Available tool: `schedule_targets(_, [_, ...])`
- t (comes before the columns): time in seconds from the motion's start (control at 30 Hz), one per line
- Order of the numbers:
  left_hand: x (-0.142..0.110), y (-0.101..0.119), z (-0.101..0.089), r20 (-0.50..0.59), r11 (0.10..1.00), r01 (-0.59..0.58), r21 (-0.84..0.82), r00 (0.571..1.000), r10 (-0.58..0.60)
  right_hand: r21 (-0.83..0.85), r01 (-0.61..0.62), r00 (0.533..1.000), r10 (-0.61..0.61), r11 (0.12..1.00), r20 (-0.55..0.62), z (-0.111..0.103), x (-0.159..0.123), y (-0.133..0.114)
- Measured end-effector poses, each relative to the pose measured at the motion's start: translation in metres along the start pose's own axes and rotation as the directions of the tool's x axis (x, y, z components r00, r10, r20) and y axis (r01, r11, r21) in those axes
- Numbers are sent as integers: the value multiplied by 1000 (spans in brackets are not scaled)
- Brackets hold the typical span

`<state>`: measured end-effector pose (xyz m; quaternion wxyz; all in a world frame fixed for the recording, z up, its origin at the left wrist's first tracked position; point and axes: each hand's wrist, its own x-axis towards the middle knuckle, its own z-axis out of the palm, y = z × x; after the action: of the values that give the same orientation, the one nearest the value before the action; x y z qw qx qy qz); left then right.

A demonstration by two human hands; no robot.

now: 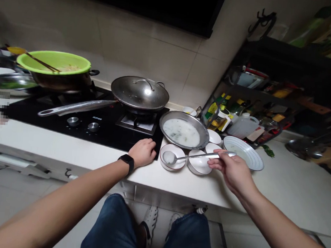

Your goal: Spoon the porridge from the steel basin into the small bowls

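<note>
My right hand (229,168) grips the handle of a long metal spoon (197,155). The spoon's round head is over a small white bowl (171,167) with a dark rim, and something whitish lies in it. Under the handle stands a second white bowl (197,171), beside my fingers. Behind them is a wide metal basin (205,133) of milky, white porridge-like food (181,132) with green bits. My left hand (142,153), a dark watch on its wrist, rests with curled fingers on the counter edge by the cooktop, left of the bowls.
A lidded wok (140,93) sits on the black cooktop (110,128), its long handle (74,107) reaching left. Behind on the left, a green basin (55,58) holds chopsticks. A patterned plate (255,157) and a condiment rack (237,95) stand at right.
</note>
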<state>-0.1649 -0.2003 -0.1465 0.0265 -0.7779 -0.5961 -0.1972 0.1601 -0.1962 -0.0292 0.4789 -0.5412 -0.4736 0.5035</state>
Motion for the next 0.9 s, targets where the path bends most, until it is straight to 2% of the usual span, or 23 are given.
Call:
schedule_targets(0.1, [0, 0, 0, 0, 1000, -4, 6, 1000, 4, 25, 33, 998, -32, 999, -50, -5, 11, -20])
schedule_targets(0.2, [0, 0, 0, 0, 1000, -4, 9, 1000, 4, 12, 119, 987, -117, 993, -109, -8, 28, -39])
schedule_targets(0.3, [0, 0, 0, 2, 1000, 1, 4, 1000, -1, -47, 252, 956, -256, 967, -147, -7, 47, -45])
schedule_targets(0.37, [1, 0, 0, 2, 1000, 2, 1, 1000, -2, -156, 374, 914, -392, 914, -105, -6, 56, -39])
schedule_targets(0.4, [1, -1, 0, 3, 1000, 2, 0, 1000, -2, -243, 450, 880, -472, 860, -41, -6, 60, -34])
schedule_targets(0.47, [1, 0, 0, 3, 1000, 1, -1, 1000, -1, -425, 611, 782, -593, 668, 192, -8, 63, -25])
schedule_targets(0.53, [1, 0, 0, -1, 1000, 1, 0, 1000, -1, -508, 749, 656, -589, 426, 472, -11, 61, -18])
schedule_targets(0.57, [1, 0, 0, -5, 1000, 1, -1, 1000, -1, -506, 796, 598, -562, 332, 571, -12, 58, -16])
schedule_targets(0.6, [1, 0, 0, -7, 1000, 1, -1, 1000, -1, -493, 826, 554, -548, 272, 627, -13, 53, -15])
schedule_targets(0.63, [1, 0, 0, -7, 1000, 3, -2, 1000, -3, -487, 839, 531, -556, 242, 639, -14, 47, -16])
schedule_targets(0.7, [1, 0, 0, -3, 1000, 9, -2, 1000, -9, -502, 827, 535, -632, 253, 561, -16, 29, -19])
schedule_targets(0.8, [1, 1, 0, 4, 1000, 12, -6, 1000, -12, -520, 773, 590, -715, 364, 377, -19, -3, -24])
schedule_targets(0.83, [1, 1, 0, 3, 1000, 12, -9, 1000, -12, -504, 765, 606, -711, 400, 356, -19, -14, -24])
schedule_targets(0.9, [0, 1, -1, 0, 1000, 11, -15, 1000, -11, -458, 773, 621, -670, 438, 407, -19, -30, -24])
